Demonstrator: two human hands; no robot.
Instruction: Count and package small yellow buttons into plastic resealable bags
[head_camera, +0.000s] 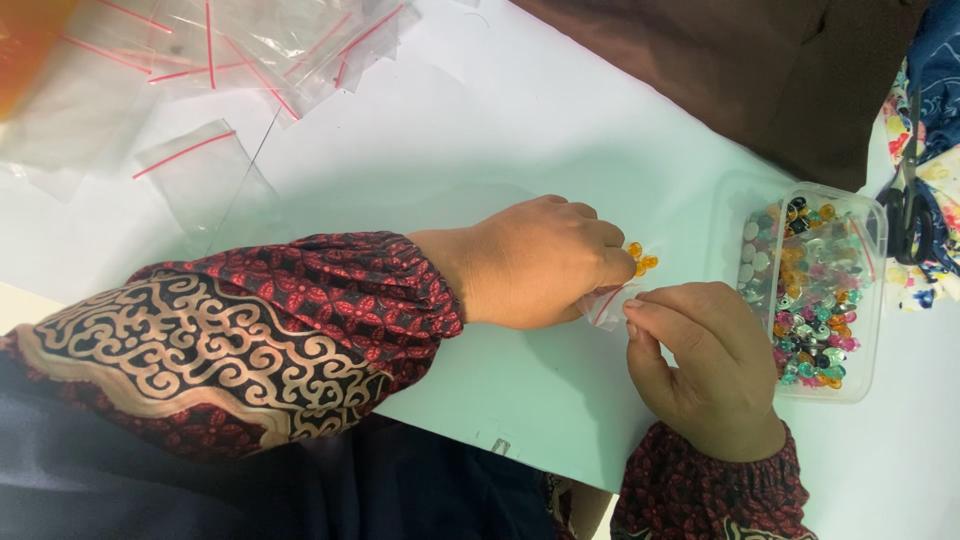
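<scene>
My left hand and my right hand meet over the white table. Both pinch a small clear plastic bag with a red strip at its mouth. Several orange beads show at the bag, just beyond my left fingertips. My left hand grips the bag from above. The thumb and forefinger of my right hand hold its near edge. Much of the bag is hidden under my left hand.
A clear plastic box full of mixed coloured beads stands right of my hands. Black scissors lie on patterned cloth at the right edge. Several empty clear bags with red strips lie at the far left. Dark brown fabric covers the far right.
</scene>
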